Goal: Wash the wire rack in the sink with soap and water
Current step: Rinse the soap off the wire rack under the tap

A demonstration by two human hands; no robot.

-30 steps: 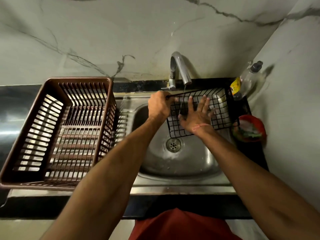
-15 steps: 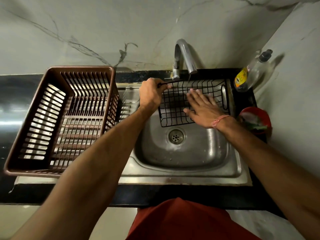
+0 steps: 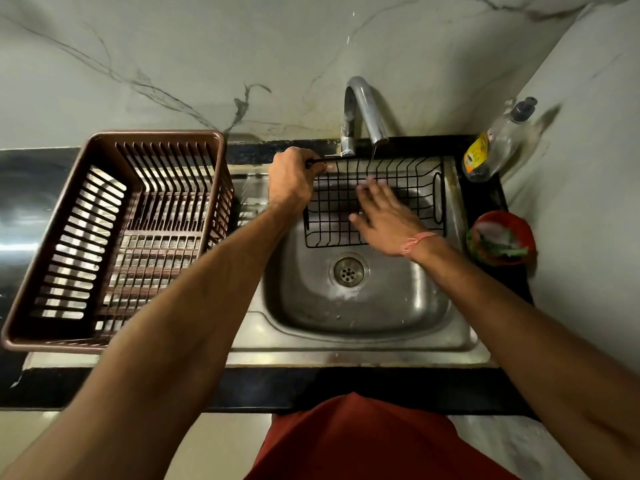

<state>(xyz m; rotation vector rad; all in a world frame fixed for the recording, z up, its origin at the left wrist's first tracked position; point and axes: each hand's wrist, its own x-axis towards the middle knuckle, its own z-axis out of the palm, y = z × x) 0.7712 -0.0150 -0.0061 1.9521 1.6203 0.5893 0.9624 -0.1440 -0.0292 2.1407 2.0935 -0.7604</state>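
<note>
Nearest the camera, a red garment (image 3: 363, 441) is seen at the lower edge, pressed close to the dark front edge of the tabletop (image 3: 346, 389). Beyond that edge, a stainless steel sink (image 3: 346, 348) is set into the tabletop, and its round drain (image 3: 348, 270) is seen in the bare bottom of the basin. To the left of the basin, a brown slatted plastic dish basket (image 3: 114, 237) is stood on the drainboard, tilted slightly in the wide view. Over the far half of the basin, the black wire rack (image 3: 415, 188) is held, its far rim close to the back edge of the sink. The left corner of that rim is grasped by the left hand (image 3: 294, 181), whose grip is clenched round the wire. The right hand (image 3: 388, 216) is laid flat on the grid of the rack with its fingers straight and spread, so its grip is released; an orange thread band (image 3: 417, 242) is worn at that wrist. At the right of the sink, a red bowl (image 3: 502, 237) with something green and pale inside is placed on the tabletop, and farther back a clear soap bottle (image 3: 495, 147) with a yellow label and a dark pump is leaned in the corner. Behind the rack, a chrome faucet (image 3: 363, 112) is arched over it, and a thin stream of water (image 3: 374, 154) is seen falling from its spout onto the wire. Farthest off, a pale veined marble wall (image 3: 207, 57) is seen.
</note>
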